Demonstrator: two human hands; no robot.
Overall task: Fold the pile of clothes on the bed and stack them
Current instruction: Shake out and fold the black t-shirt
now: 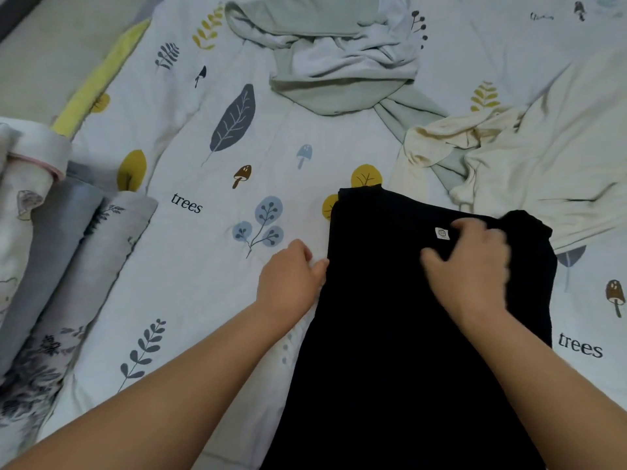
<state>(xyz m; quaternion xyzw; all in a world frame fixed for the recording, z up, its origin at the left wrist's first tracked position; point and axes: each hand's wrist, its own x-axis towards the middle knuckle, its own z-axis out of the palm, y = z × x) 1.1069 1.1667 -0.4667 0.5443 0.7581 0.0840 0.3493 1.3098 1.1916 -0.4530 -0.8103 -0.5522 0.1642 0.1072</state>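
Leaf-printed bedding (pixel 210 137) covers the bed; on it, near and right of centre, lies a black garment (pixel 390 334) with a small white label (pixel 442 233); the right hand (pixel 470 266) presses it, fingers spread; the left hand (pixel 291 276) pinches its left edge; beyond lie a crumpled pale green garment (pixel 339 62) and a cream garment (pixel 529 147); rolled bedding (pixel 61 239) sits far left.

A leaf-printed bed (pixel 217 137) is carrying a black garment (pixel 400 334) near the front, a crumpled green garment (pixel 339 93) farther back, a cream garment (pixel 529 157) at right, and rolled bedding (pixel 68 239) at left.
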